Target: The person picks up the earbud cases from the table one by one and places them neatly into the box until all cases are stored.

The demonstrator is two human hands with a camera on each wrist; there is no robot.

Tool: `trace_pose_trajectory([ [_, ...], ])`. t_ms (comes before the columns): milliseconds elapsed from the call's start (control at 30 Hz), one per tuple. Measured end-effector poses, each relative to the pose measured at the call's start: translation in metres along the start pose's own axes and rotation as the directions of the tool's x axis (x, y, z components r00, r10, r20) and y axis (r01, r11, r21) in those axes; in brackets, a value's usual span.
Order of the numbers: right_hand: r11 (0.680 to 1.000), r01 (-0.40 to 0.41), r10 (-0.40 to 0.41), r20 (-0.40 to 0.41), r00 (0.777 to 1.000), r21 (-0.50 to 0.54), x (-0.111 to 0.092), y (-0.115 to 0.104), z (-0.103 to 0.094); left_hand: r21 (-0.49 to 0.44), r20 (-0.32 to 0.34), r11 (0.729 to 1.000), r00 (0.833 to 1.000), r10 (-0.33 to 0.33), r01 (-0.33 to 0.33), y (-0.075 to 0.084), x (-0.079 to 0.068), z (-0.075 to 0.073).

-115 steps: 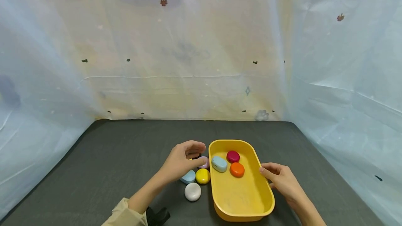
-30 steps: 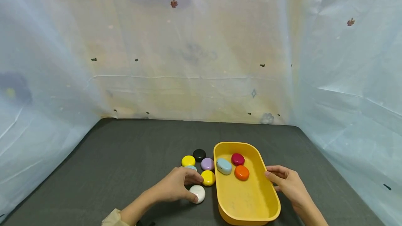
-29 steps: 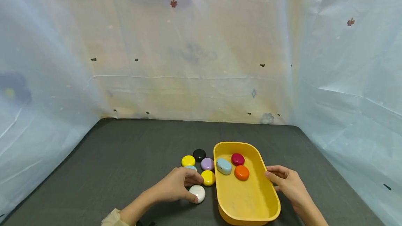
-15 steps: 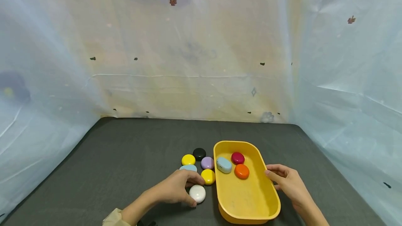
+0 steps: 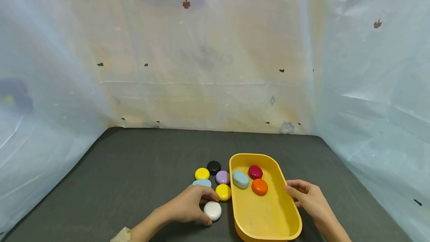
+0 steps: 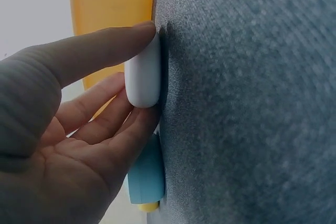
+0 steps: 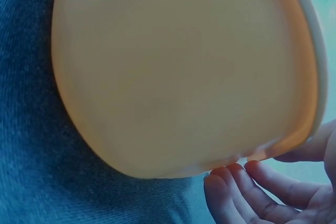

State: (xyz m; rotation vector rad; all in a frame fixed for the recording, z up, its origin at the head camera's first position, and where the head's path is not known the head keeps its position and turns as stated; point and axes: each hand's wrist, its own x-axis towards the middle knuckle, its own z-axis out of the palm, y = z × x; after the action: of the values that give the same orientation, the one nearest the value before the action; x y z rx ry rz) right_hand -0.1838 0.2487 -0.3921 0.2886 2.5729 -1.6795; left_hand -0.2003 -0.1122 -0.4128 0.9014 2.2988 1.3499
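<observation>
My left hand [image 5: 189,205] is at a glossy white rounded disc [image 5: 212,211] on the dark cloth. In the left wrist view, the thumb lies on one side of the white disc [image 6: 143,74] and the fingers curl against the other, pinching it. My right hand [image 5: 310,199] grips the right edge of a yellow tray [image 5: 265,217], thumb over the rim and fingertips against the outer wall. Inside the tray sit a light blue oval piece [image 5: 240,179], a crimson disc [image 5: 255,172] and an orange disc [image 5: 259,186].
Left of the tray lie a black disc [image 5: 214,167], a purple disc [image 5: 223,177], a yellow disc [image 5: 202,173], a second yellow disc [image 5: 223,192] and a light blue piece [image 5: 202,183] partly behind my left hand. Plastic sheeting [image 5: 208,85] surrounds the dark table surface [image 5: 151,160].
My left hand has moved down from beside the purple disc to the white disc, and has barely shifted in the last second. My right hand stays on the tray's edge.
</observation>
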Motion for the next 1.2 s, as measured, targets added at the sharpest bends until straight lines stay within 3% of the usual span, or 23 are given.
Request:
trace_pose_trajectory([
  [300, 1.000, -0.009, 0.009, 0.003, 1.000, -0.005, -0.002, 0.005, -0.005, 0.012, 0.011, 0.999, 0.999, 0.033, -0.033, 0.001, 0.002, 0.007],
  [600, 1.000, 0.003, -0.003, 0.000, 1.000, -0.015, -0.001, 0.003, -0.001, 0.028, -0.011, 0.998, 0.998, 0.057, -0.057, 0.004, -0.001, 0.002],
  [1200, 1.000, -0.018, 0.018, -0.004, 1.000, -0.020, 0.000, -0.001, 0.002, -0.042, -0.026, 0.999, 0.999, 0.032, -0.033, 0.012, -0.004, -0.005],
])
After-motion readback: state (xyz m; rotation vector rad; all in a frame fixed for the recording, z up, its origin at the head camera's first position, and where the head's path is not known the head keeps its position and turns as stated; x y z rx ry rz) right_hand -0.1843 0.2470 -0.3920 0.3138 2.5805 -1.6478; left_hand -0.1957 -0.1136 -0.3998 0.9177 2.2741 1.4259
